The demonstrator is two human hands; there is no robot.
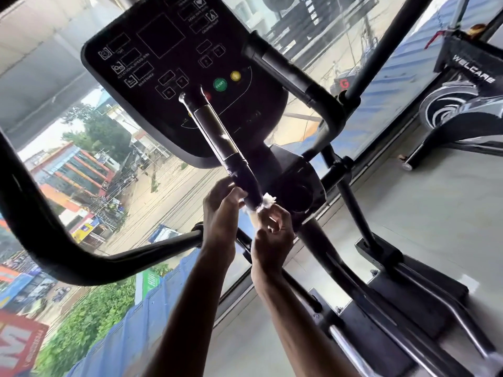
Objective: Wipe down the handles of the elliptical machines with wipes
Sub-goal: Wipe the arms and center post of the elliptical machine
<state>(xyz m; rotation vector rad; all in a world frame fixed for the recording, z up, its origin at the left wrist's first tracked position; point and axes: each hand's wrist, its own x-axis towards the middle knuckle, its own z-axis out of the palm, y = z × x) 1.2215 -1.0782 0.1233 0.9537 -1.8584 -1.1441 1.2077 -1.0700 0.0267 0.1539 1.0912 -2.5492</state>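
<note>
left hand [221, 210] grips the lower end of the handle [215, 126] | right hand [273, 235] pinches the white wipe [268, 200] | wipe wrapped round the handle, between both hands, below the console [163, 50]

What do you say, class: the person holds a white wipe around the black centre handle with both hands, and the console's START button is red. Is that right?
Not quite. The head view shows the START button on the console is green, not red. The rest stands: the left hand and right hand hold the white wipe around the black centre handle.
</note>
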